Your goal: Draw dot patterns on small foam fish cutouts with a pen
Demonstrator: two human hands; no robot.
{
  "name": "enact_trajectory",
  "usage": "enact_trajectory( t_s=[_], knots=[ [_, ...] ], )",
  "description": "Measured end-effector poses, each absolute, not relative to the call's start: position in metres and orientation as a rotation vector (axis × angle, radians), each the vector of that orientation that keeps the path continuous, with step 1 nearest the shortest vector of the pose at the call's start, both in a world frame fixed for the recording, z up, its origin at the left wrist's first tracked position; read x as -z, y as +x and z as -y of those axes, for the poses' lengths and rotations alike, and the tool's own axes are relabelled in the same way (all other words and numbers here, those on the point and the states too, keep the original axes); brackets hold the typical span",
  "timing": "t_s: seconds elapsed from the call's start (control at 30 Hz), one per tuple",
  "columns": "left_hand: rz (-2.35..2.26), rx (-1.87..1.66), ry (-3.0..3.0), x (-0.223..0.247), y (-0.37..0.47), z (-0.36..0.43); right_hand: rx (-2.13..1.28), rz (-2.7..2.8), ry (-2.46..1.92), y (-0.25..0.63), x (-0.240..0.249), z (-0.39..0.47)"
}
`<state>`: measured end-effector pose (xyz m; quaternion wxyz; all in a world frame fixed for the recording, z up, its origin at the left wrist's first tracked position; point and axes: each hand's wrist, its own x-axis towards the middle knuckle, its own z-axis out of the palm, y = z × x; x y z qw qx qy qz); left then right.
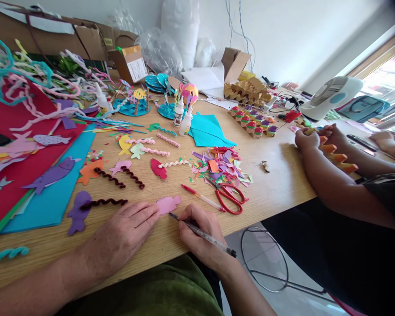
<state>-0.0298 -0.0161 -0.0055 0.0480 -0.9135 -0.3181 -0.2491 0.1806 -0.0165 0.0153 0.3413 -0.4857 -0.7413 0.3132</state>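
Observation:
A pink paper fish cutout lies on the table in front of me. My left hand rests flat, its fingertips holding down the cutout's left edge. In my right hand is a black pen, gripped between thumb and fingers, its tip beside the cutout's lower edge. A purple paper fish with a dark brown twisted pipe cleaner lies left of my left hand. Beyond my right hand are a red pen and red-handled scissors, next to a heap of paper scraps.
Several paper fish with curled pipe cleaners lie ahead, near glue bottles and blue paper sheets. Red and blue sheets cover the left side. At right, a co-worker's hands hold a yellow-orange egg carton piece. A stool stands below.

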Motion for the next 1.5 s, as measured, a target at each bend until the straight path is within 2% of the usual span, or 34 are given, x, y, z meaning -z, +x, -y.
enact_trajectory(
  t_s=[0.4, 0.8, 1.13, 1.5],
  knots=[
    [0.875, 0.702, -2.749, -0.005, -0.03, 0.013, -0.796, 1.862, -1.268, 0.181, -0.014, 0.018],
    [0.912, 0.719, -2.752, -0.003, -0.029, 0.013, -1.246, 1.498, -1.27, 0.177, -0.02, 0.015],
    [1.026, 0.712, -2.777, -0.003, -0.029, 0.016, -1.018, 1.752, -1.263, 0.169, -0.009, 0.011],
    [0.927, 0.73, -2.731, -0.007, -0.031, 0.015, -1.078, 1.741, -1.18, 0.17, -0.011, 0.012]
  ],
)
